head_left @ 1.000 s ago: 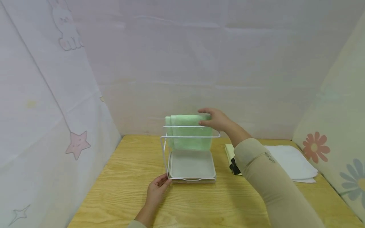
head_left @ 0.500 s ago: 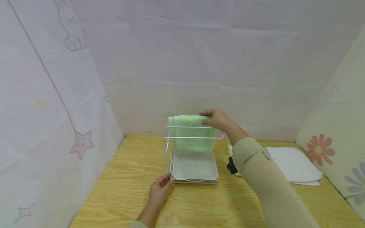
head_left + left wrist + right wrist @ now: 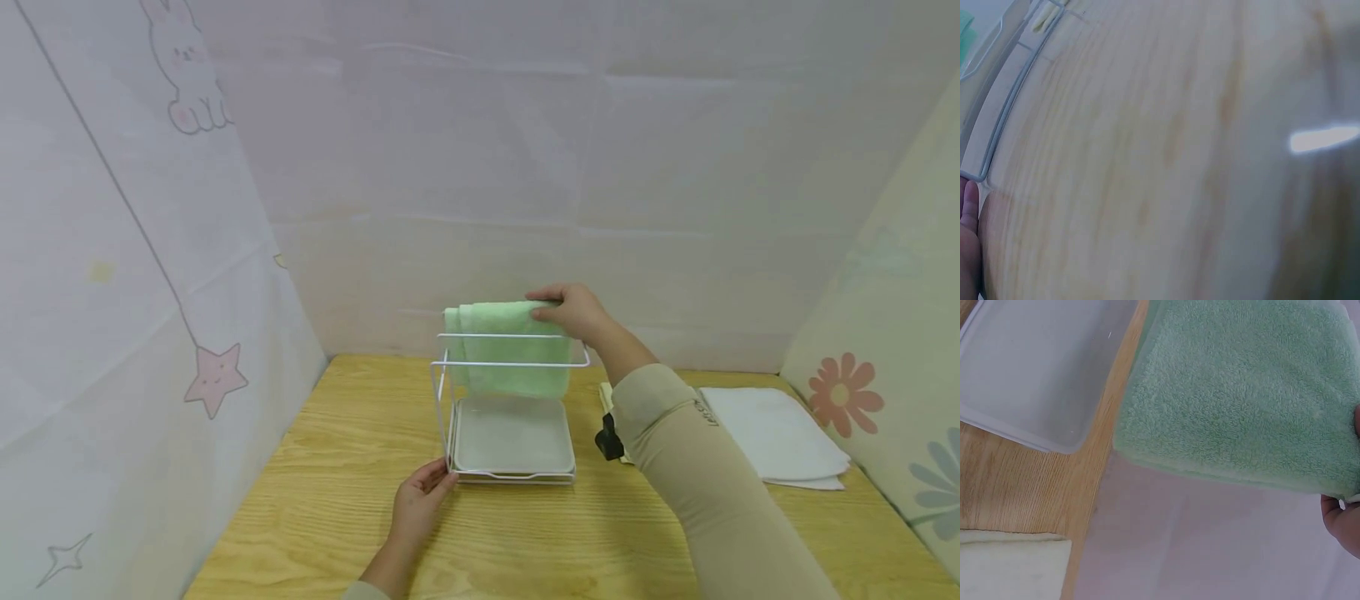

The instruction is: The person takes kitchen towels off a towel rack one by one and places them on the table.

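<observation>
A white wire rack (image 3: pixel 510 364) stands mid-table in the head view, with a pale tray (image 3: pixel 513 433) in its base. A folded light green towel (image 3: pixel 513 379) hangs over the back bar of the rack. My right hand (image 3: pixel 579 317) pinches the towel's top right part, thumb in front and fingers behind. The right wrist view shows the fluffy towel (image 3: pixel 1241 394) close up, with part of the hand (image 3: pixel 1344 525) at its edge. Low at the rack's front left corner, my left hand (image 3: pixel 418 498) grips the wire. Only a sliver of that hand (image 3: pixel 969 250) shows in the left wrist view.
Right of the rack lies a pale yellow cloth (image 3: pixel 606 400) with a black clip (image 3: pixel 609 437), partly hidden by my right sleeve (image 3: pixel 675 450). A folded white cloth (image 3: pixel 780 433) lies farther right. Printed sheets (image 3: pixel 480 167) wall off the wooden table (image 3: pixel 330 467) at the back and sides.
My right hand and the towel's top right part have shifted slightly to the right along the bar. The whole head view has swung slightly. My left hand stays at the rack's corner.
</observation>
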Demonstrator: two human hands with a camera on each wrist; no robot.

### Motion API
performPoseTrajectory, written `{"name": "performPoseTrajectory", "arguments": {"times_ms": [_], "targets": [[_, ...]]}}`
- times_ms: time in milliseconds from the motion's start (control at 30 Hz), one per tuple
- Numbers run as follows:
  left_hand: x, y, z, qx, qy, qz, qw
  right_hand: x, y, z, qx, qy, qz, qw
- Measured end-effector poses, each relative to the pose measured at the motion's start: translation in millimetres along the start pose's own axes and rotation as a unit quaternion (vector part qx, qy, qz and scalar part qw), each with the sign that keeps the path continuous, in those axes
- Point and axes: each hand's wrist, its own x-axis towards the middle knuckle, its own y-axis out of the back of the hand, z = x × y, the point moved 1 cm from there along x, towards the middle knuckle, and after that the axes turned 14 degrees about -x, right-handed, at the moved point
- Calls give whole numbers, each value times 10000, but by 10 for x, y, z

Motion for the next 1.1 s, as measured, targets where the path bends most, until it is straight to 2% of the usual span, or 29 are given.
{"name": "performPoseTrajectory", "arguments": {"times_ms": [400,533,800,1100], "targets": [[13,17,-8,-30,33,-27,10000,-44,177,-136,-23,-10,237,9997],[17,17,-2,-43,106,25,9999,-58,264,-212,-28,47,339,9994],[21,21,21,34,65,-56,10000,-105,481,-396,-65,57,600,9982],[42,-6,33,-36,58,-93,9999,-185,729,-601,254,156,1047,9941]]}}
